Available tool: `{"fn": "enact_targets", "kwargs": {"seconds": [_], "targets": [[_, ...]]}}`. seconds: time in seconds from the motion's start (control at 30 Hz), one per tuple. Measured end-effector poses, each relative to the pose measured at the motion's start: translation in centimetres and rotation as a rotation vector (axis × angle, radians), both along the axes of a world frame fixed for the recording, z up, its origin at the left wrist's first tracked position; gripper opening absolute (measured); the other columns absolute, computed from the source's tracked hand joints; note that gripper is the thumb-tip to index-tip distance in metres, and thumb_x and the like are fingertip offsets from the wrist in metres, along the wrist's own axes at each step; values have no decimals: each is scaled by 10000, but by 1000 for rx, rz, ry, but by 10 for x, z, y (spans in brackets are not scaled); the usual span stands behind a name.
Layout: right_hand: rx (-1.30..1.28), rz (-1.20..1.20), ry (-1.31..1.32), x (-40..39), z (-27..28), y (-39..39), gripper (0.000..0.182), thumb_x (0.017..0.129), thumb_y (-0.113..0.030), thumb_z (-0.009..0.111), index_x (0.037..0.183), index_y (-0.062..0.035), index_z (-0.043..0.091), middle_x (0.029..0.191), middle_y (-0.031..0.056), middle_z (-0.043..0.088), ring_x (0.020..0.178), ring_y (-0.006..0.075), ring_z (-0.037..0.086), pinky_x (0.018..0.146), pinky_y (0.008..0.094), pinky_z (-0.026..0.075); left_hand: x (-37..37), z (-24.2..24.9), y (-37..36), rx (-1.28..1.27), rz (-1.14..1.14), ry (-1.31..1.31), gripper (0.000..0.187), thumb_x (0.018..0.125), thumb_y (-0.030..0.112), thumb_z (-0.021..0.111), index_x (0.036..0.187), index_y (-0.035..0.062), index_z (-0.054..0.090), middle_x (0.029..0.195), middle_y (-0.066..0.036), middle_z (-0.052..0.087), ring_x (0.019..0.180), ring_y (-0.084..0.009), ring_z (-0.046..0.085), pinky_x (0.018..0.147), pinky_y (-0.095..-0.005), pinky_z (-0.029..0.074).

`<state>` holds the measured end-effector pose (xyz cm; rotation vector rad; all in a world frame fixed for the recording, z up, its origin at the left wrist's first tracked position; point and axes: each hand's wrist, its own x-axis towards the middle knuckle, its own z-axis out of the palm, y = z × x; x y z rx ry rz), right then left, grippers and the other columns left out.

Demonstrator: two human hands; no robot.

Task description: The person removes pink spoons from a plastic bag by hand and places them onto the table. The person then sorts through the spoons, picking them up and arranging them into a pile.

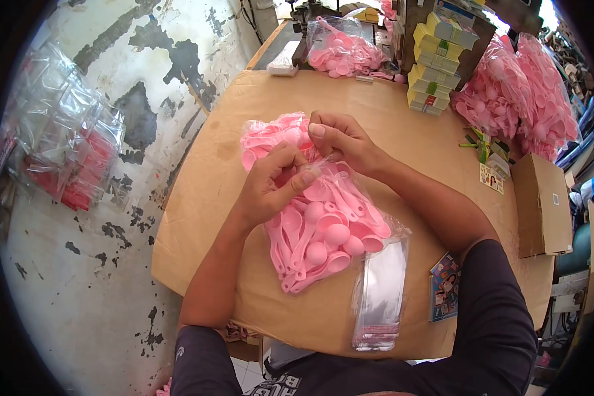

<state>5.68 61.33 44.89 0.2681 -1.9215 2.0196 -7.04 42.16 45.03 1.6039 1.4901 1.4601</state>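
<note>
Pink plastic spoons with round ball-like parts (323, 231) lie in a heap in the middle of the brown table (204, 165). More of them, in clear plastic (277, 132), lie just behind. Above the heap, my left hand (277, 181) has its thumb and fingers pinched on clear plastic film. Close beside it to the right, my right hand (346, 142) also pinches the film, its fingers curled. The fingertips of both hands are nearly together. A stack of clear flat bags (381, 290) lies at the heap's lower right.
Stacked yellow-and-white packs (435, 66) and bagged pink spoons (521, 96) stand at the back right. A cardboard box (540, 204) is at the right edge, a small printed pack (444, 288) near my right arm. Clear bags (66, 125) hang on the left wall.
</note>
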Motion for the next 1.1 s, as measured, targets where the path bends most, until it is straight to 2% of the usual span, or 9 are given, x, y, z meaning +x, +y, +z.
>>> {"fn": "enact_targets", "kwargs": {"seconds": [0.23, 0.3, 0.33, 0.4, 0.5, 0.6, 0.7, 0.9, 1.1], "targets": [[76, 17, 0, 2, 2, 3, 371, 1083, -380, 569, 852, -90, 587, 755, -82, 451, 680, 40, 402, 593, 241, 337, 5, 10, 3, 36, 88, 49, 203, 967, 169, 754, 870, 32, 640, 774, 11, 524, 675, -85, 463, 626, -269, 384], [178, -36, 65, -1, -2, -1, 356, 1082, -337, 583, 861, -60, 610, 735, -57, 468, 674, 59, 417, 595, 268, 356, 4, 15, 4, 248, 242, 483, 185, 941, 150, 768, 850, 23, 668, 724, -33, 547, 639, -144, 504, 629, -308, 406], [175, -35, 61, 0, -3, 0, 356, 1082, -337, 583, 861, -60, 610, 735, -57, 468, 674, 59, 417, 595, 268, 356, 3, 15, 4, 244, 242, 480, 185, 941, 150, 768, 850, 23, 668, 724, -33, 547, 639, -144, 504, 629, -308, 406], [485, -106, 161, 1, -4, 1, 320, 1060, -300, 626, 878, -36, 631, 710, -4, 477, 643, 111, 432, 602, 310, 385, -1, 17, 3, 341, 362, 623, 158, 932, 147, 763, 847, 33, 694, 699, -61, 558, 629, -204, 524, 651, -354, 410], [680, -154, 325, -7, -9, 0, 322, 1033, -303, 664, 864, -32, 630, 707, 52, 473, 642, 182, 444, 625, 355, 409, -5, 25, 0, 342, 382, 666, 225, 952, 190, 737, 788, 43, 687, 655, -48, 538, 612, -204, 497, 677, -363, 382], [879, -88, 312, -4, 1, -2, 344, 1013, -330, 691, 855, -33, 616, 724, 61, 470, 707, 231, 460, 664, 387, 427, -21, 21, -6, 282, 392, 679, 367, 987, 244, 704, 687, 41, 644, 588, -40, 478, 584, -190, 440, 684, -347, 347], [775, 28, 239, 0, 10, -12, 356, 1004, -304, 707, 821, -13, 618, 756, 53, 498, 777, 218, 464, 687, 372, 417, -31, 15, -7, 264, 420, 529, 497, 1016, 274, 680, 597, 34, 563, 539, -32, 403, 567, -170, 375, 682, -336, 322], [754, 117, 235, -4, 9, -24, 414, 987, -342, 730, 785, -28, 549, 818, 47, 451, 870, 230, 436, 796, 378, 401, -50, 1, -2, 263, 410, 283, 543, 1050, 262, 645, 577, 38, 500, 514, 8, 396, 524, -107, 324, 675, -326, 325], [771, 179, 249, -2, 12, -31, 460, 991, -340, 724, 741, -32, 493, 817, 54, 420, 868, 237, 422, 784, 388, 391, -56, -1, 2, 266, 396, 161, 538, 1051, 224, 637, 562, 51, 494, 513, 35, 444, 509, -64, 344, 569, -296, 322]]}}
